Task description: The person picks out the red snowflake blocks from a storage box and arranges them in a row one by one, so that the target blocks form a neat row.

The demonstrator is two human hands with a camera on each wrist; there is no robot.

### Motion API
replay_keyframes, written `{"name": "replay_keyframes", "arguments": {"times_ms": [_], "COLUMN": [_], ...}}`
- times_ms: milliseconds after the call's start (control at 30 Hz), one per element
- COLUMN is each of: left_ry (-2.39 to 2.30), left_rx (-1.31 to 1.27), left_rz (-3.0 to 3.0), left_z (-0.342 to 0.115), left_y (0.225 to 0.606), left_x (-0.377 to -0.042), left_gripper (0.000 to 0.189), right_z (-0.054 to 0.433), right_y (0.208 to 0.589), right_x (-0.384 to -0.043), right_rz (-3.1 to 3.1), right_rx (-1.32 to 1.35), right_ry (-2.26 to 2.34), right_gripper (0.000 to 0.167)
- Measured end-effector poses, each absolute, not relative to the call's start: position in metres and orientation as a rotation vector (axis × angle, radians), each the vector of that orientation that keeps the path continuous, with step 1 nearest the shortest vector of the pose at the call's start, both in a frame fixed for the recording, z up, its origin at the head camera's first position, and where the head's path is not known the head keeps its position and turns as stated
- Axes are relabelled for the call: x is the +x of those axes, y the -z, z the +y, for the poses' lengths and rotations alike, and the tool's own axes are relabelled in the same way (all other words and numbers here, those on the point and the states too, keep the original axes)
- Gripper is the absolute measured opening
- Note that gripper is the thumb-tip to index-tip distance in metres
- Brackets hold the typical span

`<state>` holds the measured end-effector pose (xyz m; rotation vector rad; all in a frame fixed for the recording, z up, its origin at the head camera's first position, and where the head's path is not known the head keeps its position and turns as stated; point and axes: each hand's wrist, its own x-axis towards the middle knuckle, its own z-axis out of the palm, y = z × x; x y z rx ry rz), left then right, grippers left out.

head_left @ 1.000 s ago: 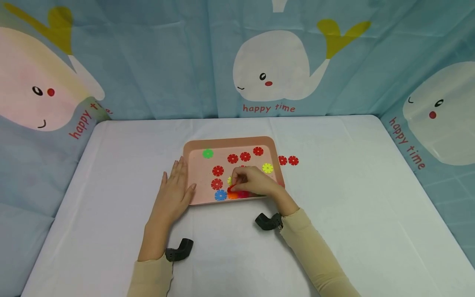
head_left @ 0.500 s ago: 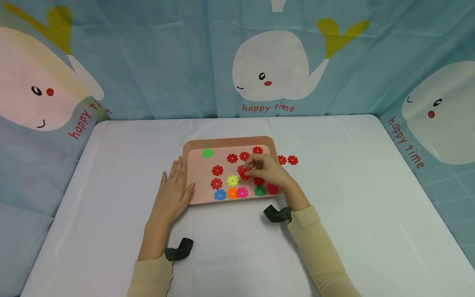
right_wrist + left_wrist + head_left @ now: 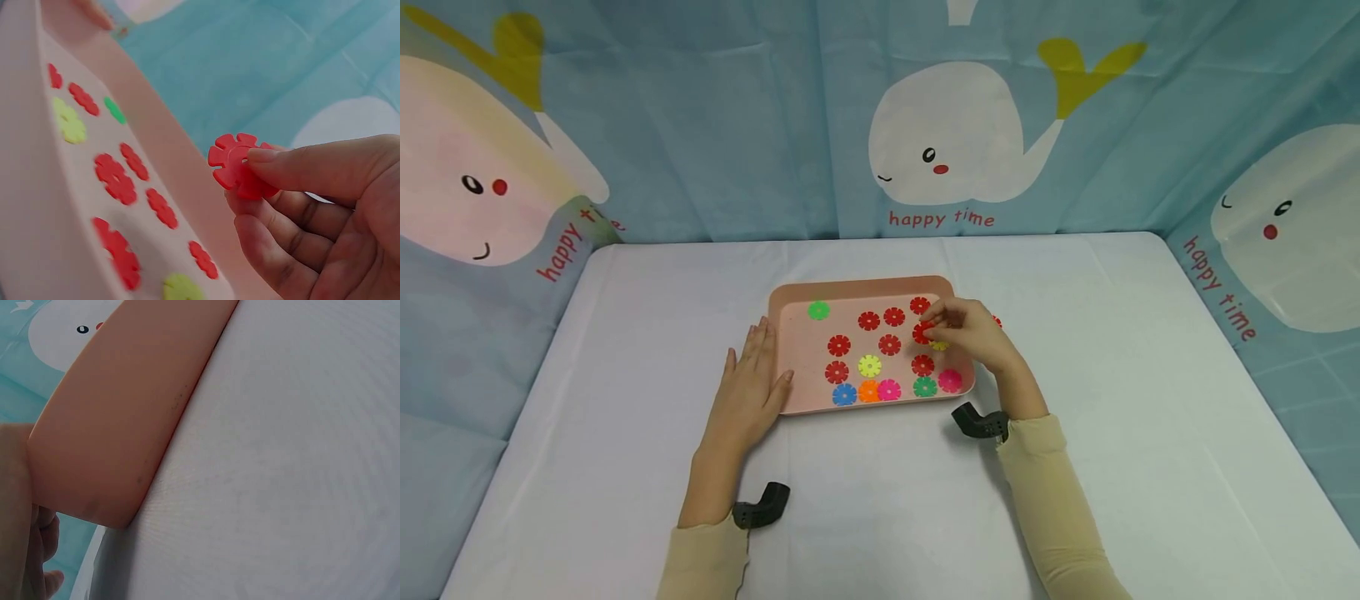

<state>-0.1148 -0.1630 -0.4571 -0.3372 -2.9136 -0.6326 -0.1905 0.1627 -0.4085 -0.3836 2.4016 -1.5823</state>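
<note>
Between thumb and fingers, my right hand [image 3: 973,332] pinches a red snowflake disc [image 3: 240,165], notched round its edge, above the right side of a pink tray [image 3: 850,289]. My left hand [image 3: 748,383] lies with straight fingers along the tray's left end, touching it. Inside the tray lie several more red discs [image 3: 890,345], a light green disc [image 3: 818,310] at the back left, and a yellow disc [image 3: 869,366] near the middle. Along the front wall sit a blue disc [image 3: 844,394], an orange disc [image 3: 868,391], a pink disc [image 3: 889,390] and a dark green disc [image 3: 925,387].
A white cloth covers the table [image 3: 1150,417]. Just right of the tray, a red disc [image 3: 997,322] on the cloth shows past my right hand, which hides its neighbour. A blue curtain [image 3: 737,125] printed with whales hangs behind the table.
My right hand has lifted a red disc from the tray's front middle and carried it right and toward the back, over the tray's right side. My left hand has stayed in place.
</note>
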Motion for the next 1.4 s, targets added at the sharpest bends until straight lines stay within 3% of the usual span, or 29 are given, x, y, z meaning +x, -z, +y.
{"name": "replay_keyframes", "arguments": {"times_ms": [1400], "left_ry": [0.679], "left_rx": [-0.347], "left_rz": [-2.886], "left_z": [-0.163], "left_y": [0.457], "left_x": [-0.113], "left_gripper": [0.063], "right_z": [0.251], "right_y": [0.426], "right_x": [-0.2], "right_rz": [2.512], "right_rx": [0.026], "right_ry": [1.94], "right_gripper": [0.024]}}
